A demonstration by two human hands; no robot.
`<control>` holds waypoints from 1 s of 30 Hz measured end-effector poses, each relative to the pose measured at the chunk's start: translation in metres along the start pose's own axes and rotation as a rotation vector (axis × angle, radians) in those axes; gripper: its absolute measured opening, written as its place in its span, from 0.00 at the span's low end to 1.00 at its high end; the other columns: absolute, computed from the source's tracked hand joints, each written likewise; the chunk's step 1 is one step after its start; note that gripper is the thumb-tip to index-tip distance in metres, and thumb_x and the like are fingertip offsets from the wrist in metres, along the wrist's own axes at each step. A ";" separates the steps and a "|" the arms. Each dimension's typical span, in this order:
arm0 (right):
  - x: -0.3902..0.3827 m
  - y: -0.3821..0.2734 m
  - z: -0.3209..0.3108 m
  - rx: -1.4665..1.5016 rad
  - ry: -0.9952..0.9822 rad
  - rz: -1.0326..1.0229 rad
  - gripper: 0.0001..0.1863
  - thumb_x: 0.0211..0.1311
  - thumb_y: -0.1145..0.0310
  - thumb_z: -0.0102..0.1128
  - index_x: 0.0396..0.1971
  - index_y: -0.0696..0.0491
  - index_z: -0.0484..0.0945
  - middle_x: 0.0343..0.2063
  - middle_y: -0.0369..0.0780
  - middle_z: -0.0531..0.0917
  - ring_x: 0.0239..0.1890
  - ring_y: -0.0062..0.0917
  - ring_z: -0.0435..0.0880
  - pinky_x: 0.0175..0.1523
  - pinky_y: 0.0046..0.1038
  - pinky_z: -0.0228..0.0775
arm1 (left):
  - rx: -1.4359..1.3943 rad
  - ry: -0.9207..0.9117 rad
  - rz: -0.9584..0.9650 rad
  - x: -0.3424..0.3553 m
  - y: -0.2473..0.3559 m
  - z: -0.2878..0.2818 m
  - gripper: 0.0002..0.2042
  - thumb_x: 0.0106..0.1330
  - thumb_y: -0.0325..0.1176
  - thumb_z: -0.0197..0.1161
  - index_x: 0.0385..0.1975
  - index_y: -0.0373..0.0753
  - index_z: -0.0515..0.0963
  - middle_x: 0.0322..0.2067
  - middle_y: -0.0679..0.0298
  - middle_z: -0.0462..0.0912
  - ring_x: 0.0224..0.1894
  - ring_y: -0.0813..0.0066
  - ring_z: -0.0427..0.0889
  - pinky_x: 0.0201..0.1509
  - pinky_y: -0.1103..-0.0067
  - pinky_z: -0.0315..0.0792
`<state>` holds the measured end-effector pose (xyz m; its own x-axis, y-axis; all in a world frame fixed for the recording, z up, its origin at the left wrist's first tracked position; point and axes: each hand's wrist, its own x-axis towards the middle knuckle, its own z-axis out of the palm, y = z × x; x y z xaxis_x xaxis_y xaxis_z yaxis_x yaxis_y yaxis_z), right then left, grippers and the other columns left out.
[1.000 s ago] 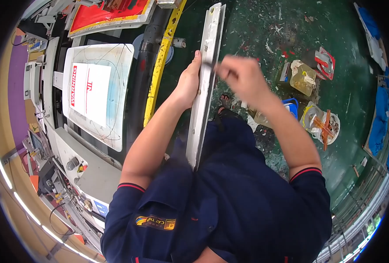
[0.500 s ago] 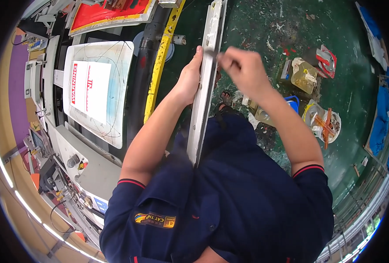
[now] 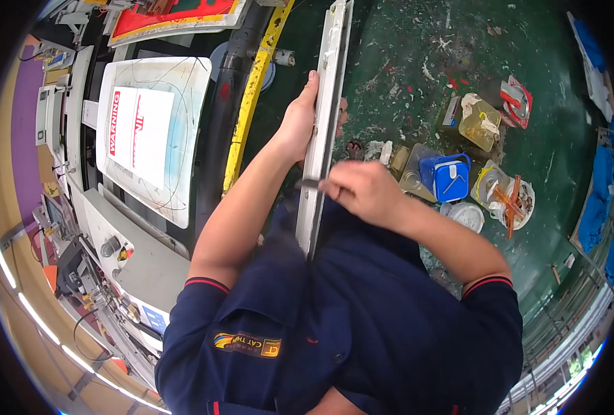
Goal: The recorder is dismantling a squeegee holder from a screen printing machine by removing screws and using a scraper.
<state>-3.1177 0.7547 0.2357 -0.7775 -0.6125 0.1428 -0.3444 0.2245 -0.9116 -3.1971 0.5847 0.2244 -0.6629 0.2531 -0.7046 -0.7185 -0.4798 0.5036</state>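
Observation:
A long, narrow metal bar [image 3: 326,97] with a channelled profile and whitish smears runs from the top of the view down to my torso. My left hand [image 3: 298,126] is wrapped around its left side, with the thumb along the edge and fingertips showing past the far side. Lower on the bar, my right hand [image 3: 366,192] pinches a small dark, flat tool [image 3: 310,184] that lies across the bar's face. Motion blurs this tool, so its exact kind does not show.
To the left stands a printing machine with a white platen [image 3: 189,138] bearing a red-lettered sheet [image 3: 151,142], beside a yellow rail [image 3: 251,104]. On the green floor at right are a blue-lidded container [image 3: 451,181], a yellowish jug [image 3: 479,128] and a white bucket [image 3: 525,214].
My right hand has moved down the bar toward my body, bringing the dark tool with it. My left hand keeps its hold on the bar.

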 end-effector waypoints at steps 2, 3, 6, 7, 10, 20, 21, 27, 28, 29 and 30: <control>0.007 -0.002 -0.004 -0.042 0.039 -0.053 0.16 0.71 0.59 0.63 0.27 0.54 0.76 0.23 0.45 0.79 0.27 0.43 0.82 0.33 0.40 0.73 | 0.001 -0.004 0.042 -0.004 0.000 -0.003 0.26 0.79 0.64 0.42 0.33 0.47 0.70 0.20 0.73 0.61 0.21 0.79 0.59 0.24 0.79 0.55; 0.021 0.001 -0.018 -0.053 0.074 0.016 0.16 0.71 0.59 0.63 0.26 0.55 0.76 0.22 0.45 0.78 0.25 0.41 0.82 0.31 0.38 0.72 | -0.052 -0.290 0.064 0.015 -0.007 -0.041 0.29 0.81 0.63 0.39 0.44 0.42 0.77 0.31 0.65 0.79 0.30 0.75 0.78 0.30 0.76 0.74; 0.066 0.023 -0.055 0.022 0.320 0.176 0.18 0.73 0.61 0.61 0.25 0.58 0.75 0.16 0.46 0.74 0.18 0.39 0.75 0.26 0.36 0.65 | 0.175 -0.044 0.053 0.001 -0.004 -0.022 0.30 0.80 0.63 0.39 0.41 0.42 0.77 0.29 0.65 0.79 0.29 0.76 0.77 0.29 0.77 0.72; 0.064 0.020 -0.053 0.012 0.256 0.183 0.18 0.72 0.61 0.62 0.25 0.58 0.75 0.16 0.46 0.74 0.19 0.39 0.76 0.27 0.36 0.66 | 0.147 0.010 0.066 0.001 -0.006 -0.017 0.30 0.80 0.64 0.39 0.38 0.42 0.78 0.28 0.66 0.78 0.28 0.77 0.77 0.29 0.77 0.72; 0.026 0.015 -0.011 0.046 0.100 -0.114 0.15 0.71 0.61 0.62 0.26 0.54 0.75 0.21 0.44 0.76 0.25 0.42 0.81 0.31 0.39 0.72 | -0.027 0.007 0.045 0.000 -0.004 -0.009 0.27 0.80 0.63 0.40 0.35 0.45 0.72 0.18 0.71 0.60 0.21 0.78 0.60 0.23 0.80 0.57; 0.042 0.011 -0.015 0.162 0.144 0.087 0.13 0.69 0.66 0.63 0.27 0.58 0.75 0.21 0.49 0.75 0.24 0.46 0.80 0.31 0.41 0.68 | 0.027 -0.016 -0.010 -0.023 -0.018 -0.025 0.28 0.76 0.68 0.46 0.44 0.46 0.76 0.32 0.67 0.78 0.33 0.74 0.80 0.37 0.74 0.77; 0.027 0.006 -0.009 0.072 0.059 0.078 0.12 0.68 0.66 0.64 0.27 0.56 0.75 0.22 0.48 0.78 0.26 0.45 0.82 0.32 0.41 0.71 | 0.018 -0.068 -0.044 -0.025 -0.031 -0.037 0.28 0.76 0.68 0.45 0.43 0.46 0.75 0.30 0.68 0.75 0.31 0.75 0.76 0.34 0.76 0.73; -0.005 -0.004 0.017 0.114 -0.005 -0.081 0.11 0.67 0.65 0.65 0.27 0.53 0.77 0.23 0.46 0.80 0.28 0.44 0.83 0.33 0.39 0.73 | -0.072 -0.115 -0.071 -0.032 -0.050 -0.054 0.29 0.77 0.69 0.41 0.41 0.48 0.73 0.21 0.72 0.63 0.23 0.81 0.61 0.27 0.80 0.59; 0.011 -0.001 0.003 0.107 -0.012 0.072 0.12 0.69 0.64 0.65 0.27 0.54 0.79 0.23 0.47 0.79 0.29 0.44 0.84 0.32 0.38 0.72 | -0.075 -0.073 -0.044 -0.029 -0.051 -0.055 0.28 0.77 0.69 0.41 0.41 0.48 0.74 0.21 0.72 0.64 0.22 0.80 0.63 0.26 0.80 0.60; 0.028 0.008 -0.009 0.130 0.039 0.170 0.13 0.70 0.63 0.64 0.26 0.54 0.78 0.23 0.48 0.79 0.29 0.44 0.84 0.32 0.38 0.72 | 0.058 0.101 0.065 -0.033 -0.047 -0.036 0.28 0.76 0.69 0.43 0.42 0.48 0.75 0.21 0.72 0.66 0.22 0.79 0.66 0.25 0.80 0.64; 0.038 0.013 -0.016 0.153 0.092 0.263 0.15 0.71 0.62 0.63 0.25 0.55 0.78 0.22 0.49 0.78 0.29 0.45 0.83 0.32 0.38 0.72 | 0.110 0.138 -0.023 -0.036 -0.039 -0.037 0.28 0.76 0.69 0.44 0.43 0.49 0.75 0.22 0.73 0.68 0.23 0.79 0.70 0.24 0.80 0.66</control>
<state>-3.1606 0.7466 0.2351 -0.8760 -0.4760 -0.0776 -0.0473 0.2451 -0.9683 -3.1371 0.5634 0.2116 -0.6161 0.1413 -0.7749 -0.7569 -0.3784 0.5328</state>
